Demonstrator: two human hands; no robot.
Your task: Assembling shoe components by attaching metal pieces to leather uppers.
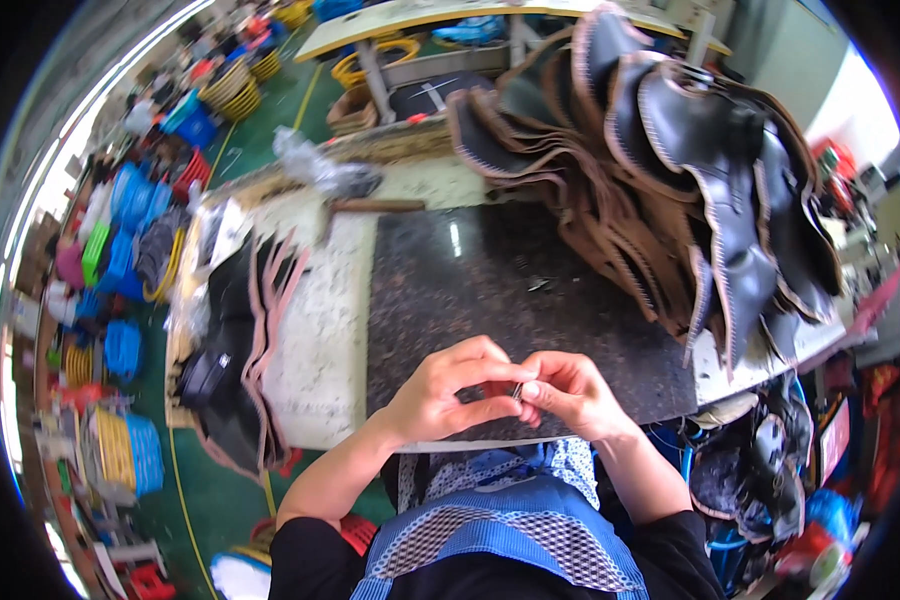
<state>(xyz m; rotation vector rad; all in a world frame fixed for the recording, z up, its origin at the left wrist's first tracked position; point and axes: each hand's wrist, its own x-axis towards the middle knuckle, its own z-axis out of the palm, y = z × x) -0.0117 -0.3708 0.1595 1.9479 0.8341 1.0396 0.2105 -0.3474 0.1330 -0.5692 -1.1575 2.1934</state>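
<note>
My left hand [452,388] and my right hand [576,396] meet above the near edge of a dark stone slab [450,290]. Between their fingertips they pinch a small shiny metal piece [517,391], mostly covered by the fingers; its exact kind is too small to make out. Both hands are closed on it. On the slab beyond lie a few tiny metal bits [538,285]. A hammer [378,206] with a wooden handle rests past the slab's far left corner.
A tall pile of black leather pieces [705,130] with stitched brown edges covers the table's right side. A smaller leather stack [232,340] lies at the left edge. A clear plastic bag [310,160] sits at the back. Blue baskets [135,200] stand on the green floor.
</note>
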